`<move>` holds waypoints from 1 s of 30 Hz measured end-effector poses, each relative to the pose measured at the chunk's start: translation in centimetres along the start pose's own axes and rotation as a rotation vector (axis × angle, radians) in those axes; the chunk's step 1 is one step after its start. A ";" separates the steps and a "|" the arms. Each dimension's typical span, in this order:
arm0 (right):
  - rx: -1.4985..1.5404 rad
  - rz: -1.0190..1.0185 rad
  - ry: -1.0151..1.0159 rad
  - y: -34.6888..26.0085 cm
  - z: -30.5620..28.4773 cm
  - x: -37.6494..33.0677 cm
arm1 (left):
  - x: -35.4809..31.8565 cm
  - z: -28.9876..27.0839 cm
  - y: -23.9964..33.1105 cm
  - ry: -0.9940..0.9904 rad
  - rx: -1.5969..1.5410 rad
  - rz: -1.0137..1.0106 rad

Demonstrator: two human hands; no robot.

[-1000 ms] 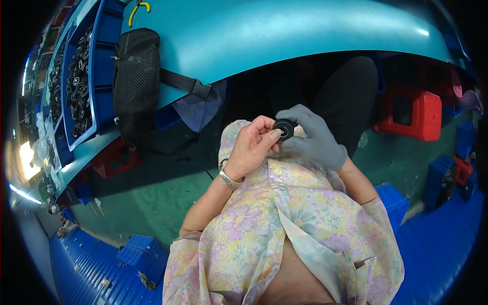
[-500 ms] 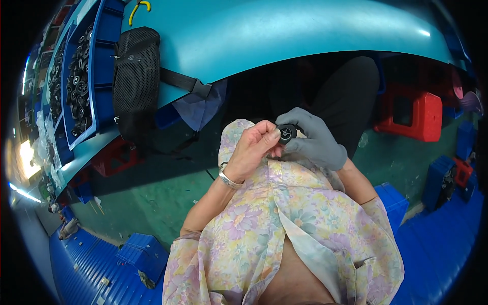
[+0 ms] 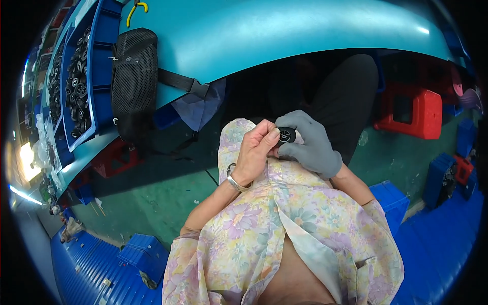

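Observation:
A small black wheel [image 3: 285,135] with a spoked hub is held between my two hands, above my lap. My bare left hand [image 3: 257,147], with a silver bracelet at the wrist, pinches the wheel's left edge between thumb and fingers. On its other side my right hand [image 3: 312,146], in a grey glove, grips the wheel with fingers over the top and thumb below. The hub faces up toward me. My fingertips behind the wheel are partly hidden.
A blue bin [image 3: 91,101] full of black wheels stands on the turquoise table [image 3: 284,28] at the left. Beside it lie a black mesh bag [image 3: 135,76] with a buckled strap and yellow-handled pliers [image 3: 130,15]. A red stool [image 3: 426,112] stands at right; blue crates [image 3: 143,256] sit on the floor.
Both hands have shifted very slightly left with the wheel still between them. The wheel is turned a little, and my left wrist has moved slightly right.

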State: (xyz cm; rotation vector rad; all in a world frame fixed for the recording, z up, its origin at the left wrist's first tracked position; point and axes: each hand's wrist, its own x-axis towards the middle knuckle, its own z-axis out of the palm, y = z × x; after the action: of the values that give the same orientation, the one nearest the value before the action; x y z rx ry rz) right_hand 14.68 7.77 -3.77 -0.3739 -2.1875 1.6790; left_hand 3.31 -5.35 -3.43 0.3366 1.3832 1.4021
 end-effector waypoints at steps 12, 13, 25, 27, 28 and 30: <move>-0.119 -0.059 -0.001 -1.0 -0.5 0.5 | -0.3 0.1 1.5 0.004 0.197 0.052; -0.190 -0.076 0.035 -1.0 0.0 0.2 | -0.4 0.4 1.2 0.077 0.283 0.142; 0.104 -0.005 -0.226 0.0 -1.7 1.2 | -0.4 0.5 2.0 -0.061 -0.017 -0.057; 0.079 -0.027 -0.170 -0.4 -1.5 1.3 | -0.4 0.3 2.4 -0.081 0.030 -0.080; 0.054 -0.048 -0.112 -0.6 -1.2 1.3 | -0.3 0.0 1.9 -0.060 0.093 -0.024; -0.019 -0.053 -0.040 -1.2 -0.3 0.9 | -0.6 0.0 1.7 0.012 0.203 0.065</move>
State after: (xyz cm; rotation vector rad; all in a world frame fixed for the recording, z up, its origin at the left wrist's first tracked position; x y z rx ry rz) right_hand 14.04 8.10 -2.45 -0.2868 -2.2230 1.6520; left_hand 2.75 -5.34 -1.74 0.5099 1.5407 1.3202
